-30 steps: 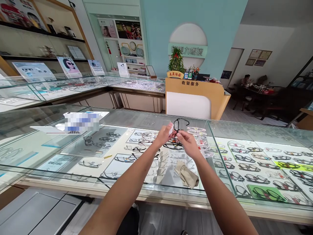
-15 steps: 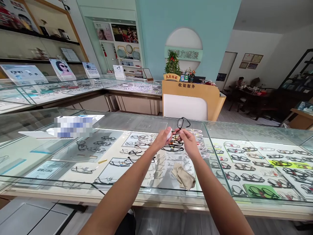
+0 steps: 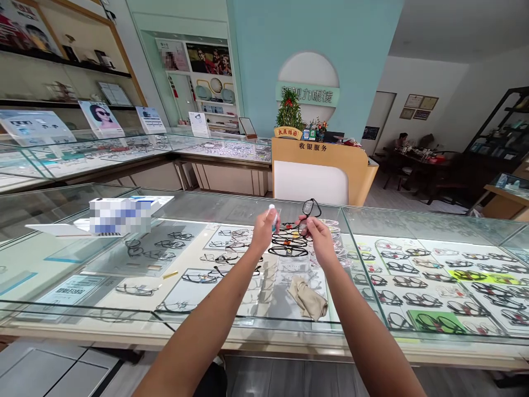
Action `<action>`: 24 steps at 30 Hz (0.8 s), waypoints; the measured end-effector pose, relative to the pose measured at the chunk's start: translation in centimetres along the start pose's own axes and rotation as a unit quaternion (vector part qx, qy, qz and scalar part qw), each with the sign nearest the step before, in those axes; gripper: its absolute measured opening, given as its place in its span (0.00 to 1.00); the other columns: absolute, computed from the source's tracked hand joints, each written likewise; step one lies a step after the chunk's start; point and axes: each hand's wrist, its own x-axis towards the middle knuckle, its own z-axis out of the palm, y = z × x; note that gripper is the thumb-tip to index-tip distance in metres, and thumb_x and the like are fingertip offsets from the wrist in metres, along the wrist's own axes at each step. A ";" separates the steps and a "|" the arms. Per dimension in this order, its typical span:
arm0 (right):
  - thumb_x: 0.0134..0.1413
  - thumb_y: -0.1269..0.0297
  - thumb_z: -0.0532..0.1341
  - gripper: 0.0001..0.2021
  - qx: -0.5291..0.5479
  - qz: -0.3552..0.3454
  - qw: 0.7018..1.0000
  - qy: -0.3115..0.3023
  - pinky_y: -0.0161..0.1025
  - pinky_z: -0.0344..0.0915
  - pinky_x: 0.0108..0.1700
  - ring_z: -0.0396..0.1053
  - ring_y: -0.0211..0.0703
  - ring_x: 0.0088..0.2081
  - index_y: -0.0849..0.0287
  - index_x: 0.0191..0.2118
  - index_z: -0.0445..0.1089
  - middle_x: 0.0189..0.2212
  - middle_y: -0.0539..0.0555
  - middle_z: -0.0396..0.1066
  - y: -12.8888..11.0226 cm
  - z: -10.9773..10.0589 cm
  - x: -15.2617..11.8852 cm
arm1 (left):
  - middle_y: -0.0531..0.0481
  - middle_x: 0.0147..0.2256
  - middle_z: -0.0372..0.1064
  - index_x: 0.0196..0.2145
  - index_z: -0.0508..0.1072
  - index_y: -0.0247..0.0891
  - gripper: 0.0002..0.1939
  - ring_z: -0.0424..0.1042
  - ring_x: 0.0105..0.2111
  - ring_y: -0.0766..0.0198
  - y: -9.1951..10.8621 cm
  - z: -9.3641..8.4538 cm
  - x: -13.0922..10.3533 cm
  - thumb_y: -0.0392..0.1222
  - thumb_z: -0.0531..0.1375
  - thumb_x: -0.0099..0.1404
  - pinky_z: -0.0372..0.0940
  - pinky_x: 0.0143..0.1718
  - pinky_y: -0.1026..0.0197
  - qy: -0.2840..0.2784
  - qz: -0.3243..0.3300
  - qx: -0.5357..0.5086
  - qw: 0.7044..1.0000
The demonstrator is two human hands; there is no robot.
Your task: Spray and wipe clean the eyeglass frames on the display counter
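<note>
My left hand (image 3: 264, 229) is closed around a small spray bottle (image 3: 271, 208), with its white top and a bit of its bluish body showing. To the right, my right hand (image 3: 318, 234) pinches a pair of dark-framed eyeglasses (image 3: 311, 208) by the lower lens side, tilted so that one lens stands above the fingers. Bottle and eyeglasses are apart. Both hands are above the glass display counter (image 3: 289, 325). A crumpled beige cleaning cloth (image 3: 308, 299) lies on the glass in front of my right forearm. Black frames (image 3: 288, 251) lie in rows under the glass beneath my hands.
On the counter at left sit white boxes (image 3: 119, 215), partly blurred out. More eyeglasses (image 3: 415, 282) fill the case at right. Beyond the counter stands a cashier desk (image 3: 314, 176) with a plant (image 3: 289, 110). A person (image 3: 400, 142) is at a far table.
My left hand has moved left, away from the eyeglasses, and the bottle now stands more upright in it. My right hand still holds the eyeglasses, turned slightly. The view has shifted a little.
</note>
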 end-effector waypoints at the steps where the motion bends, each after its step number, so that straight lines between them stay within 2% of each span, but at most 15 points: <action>1: 0.64 0.36 0.59 0.25 0.006 0.004 1.000 0.005 0.40 0.68 0.37 0.71 0.43 0.33 0.54 0.45 0.78 0.46 0.57 0.81 0.0 -0.1 0.0 | 0.53 0.23 0.64 0.27 0.67 0.41 0.26 0.65 0.24 0.65 0.2 -0.4 0.2 0.66 0.56 0.70 0.64 0.31 0.60 0.039 0.020 0.012 0.999; 3: 0.63 0.36 0.60 0.26 0.017 0.011 1.000 0.015 0.40 0.68 0.36 0.70 0.42 0.33 0.55 0.44 0.78 0.47 0.57 0.81 0.1 -0.4 0.2 | 0.53 0.26 0.66 0.32 0.68 0.42 0.16 0.67 0.28 0.64 0.8 -1.5 0.7 0.56 0.59 0.69 0.65 0.37 0.60 0.118 0.038 0.034 0.992; 5: 0.62 0.36 0.61 0.26 0.022 0.012 0.999 0.021 0.40 0.67 0.35 0.70 0.42 0.32 0.56 0.44 0.78 0.46 0.58 0.81 0.3 -0.6 0.4 | 0.53 0.31 0.68 0.37 0.68 0.42 0.07 0.68 0.32 0.63 1.2 -3.3 0.8 0.47 0.61 0.65 0.65 0.39 0.60 0.191 0.041 0.060 0.979; 8: 0.62 0.36 0.60 0.26 0.030 0.007 0.999 0.022 0.40 0.67 0.35 0.71 0.42 0.33 0.56 0.45 0.78 0.46 0.58 0.81 0.5 -1.0 0.6 | 0.50 0.40 0.70 0.41 0.66 0.43 0.11 0.69 0.37 0.61 1.1 -7.7 -0.2 0.39 0.60 0.60 0.66 0.43 0.58 0.278 0.052 0.125 0.951; 11: 0.62 0.36 0.60 0.26 0.044 0.004 0.999 0.019 0.39 0.66 0.34 0.71 0.41 0.32 0.55 0.46 0.78 0.47 0.57 0.81 0.6 -1.1 0.7 | 0.46 0.44 0.71 0.45 0.64 0.42 0.14 0.71 0.41 0.56 0.1 -13.7 -2.6 0.37 0.58 0.60 0.67 0.50 0.54 0.351 0.029 0.208 0.913; 14: 0.62 0.36 0.61 0.26 0.046 -0.008 0.999 0.020 0.39 0.66 0.34 0.70 0.40 0.32 0.55 0.46 0.78 0.46 0.57 0.81 0.5 -1.1 0.6 | 0.43 0.48 0.72 0.48 0.65 0.41 0.19 0.72 0.48 0.48 -1.4 -19.3 -5.4 0.37 0.60 0.58 0.64 0.58 0.46 0.374 -0.026 0.332 0.866; 16: 0.61 0.35 0.61 0.27 0.041 -0.015 0.999 0.022 0.39 0.65 0.34 0.70 0.40 0.31 0.55 0.46 0.79 0.45 0.57 0.81 0.5 -1.2 0.5 | 0.41 0.49 0.72 0.48 0.66 0.41 0.19 0.72 0.50 0.45 -2.2 -21.9 -6.8 0.37 0.61 0.58 0.64 0.59 0.44 0.367 -0.087 0.368 0.850; 19: 0.61 0.35 0.61 0.27 0.045 -0.016 0.999 0.027 0.39 0.64 0.33 0.70 0.40 0.31 0.56 0.46 0.79 0.45 0.57 0.81 0.7 -1.5 0.6 | 0.41 0.48 0.73 0.47 0.67 0.40 0.18 0.72 0.49 0.44 -3.0 -23.6 -7.6 0.38 0.62 0.58 0.65 0.58 0.42 0.366 -0.142 0.377 0.839; 24: 0.60 0.37 0.63 0.26 0.069 -0.011 0.997 0.032 0.38 0.62 0.33 0.68 0.38 0.30 0.55 0.46 0.79 0.44 0.56 0.81 1.4 -2.0 0.8 | 0.41 0.44 0.73 0.44 0.67 0.40 0.19 0.73 0.47 0.43 -3.1 -23.4 -7.5 0.38 0.65 0.54 0.65 0.57 0.40 0.374 -0.161 0.382 0.829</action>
